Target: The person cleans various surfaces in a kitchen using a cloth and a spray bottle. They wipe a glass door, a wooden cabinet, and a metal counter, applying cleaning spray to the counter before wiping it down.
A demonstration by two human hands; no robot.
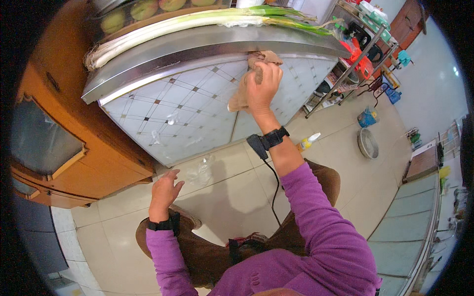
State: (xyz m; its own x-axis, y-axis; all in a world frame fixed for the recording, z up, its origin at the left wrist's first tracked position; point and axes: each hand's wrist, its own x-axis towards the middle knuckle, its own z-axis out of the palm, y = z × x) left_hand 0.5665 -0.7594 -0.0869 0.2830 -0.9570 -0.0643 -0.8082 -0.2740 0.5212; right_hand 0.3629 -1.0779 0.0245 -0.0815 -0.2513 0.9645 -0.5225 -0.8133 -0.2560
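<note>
My right hand [264, 87] grips a brown cloth [240, 96] and presses it to the upper part of a white cabinet front [181, 111] with a brown lattice pattern. A fold of the cloth reaches up under the steel countertop edge [177, 57]. White foamy patches [173, 118] cling to the left half of the cabinet front. My left hand [164, 192] hangs over the floor with its fingers apart, holding nothing. Near it a crumpled clear plastic bag [202, 172] lies on the tiles.
Long scallions [177, 27] rest along the counter. A wooden cabinet [85, 162] stands at the left. A yellow spray bottle [307, 142] is on the floor behind my right forearm. Farther right are a metal basin [367, 144], a blue container [367, 117] and a metal rack [346, 70].
</note>
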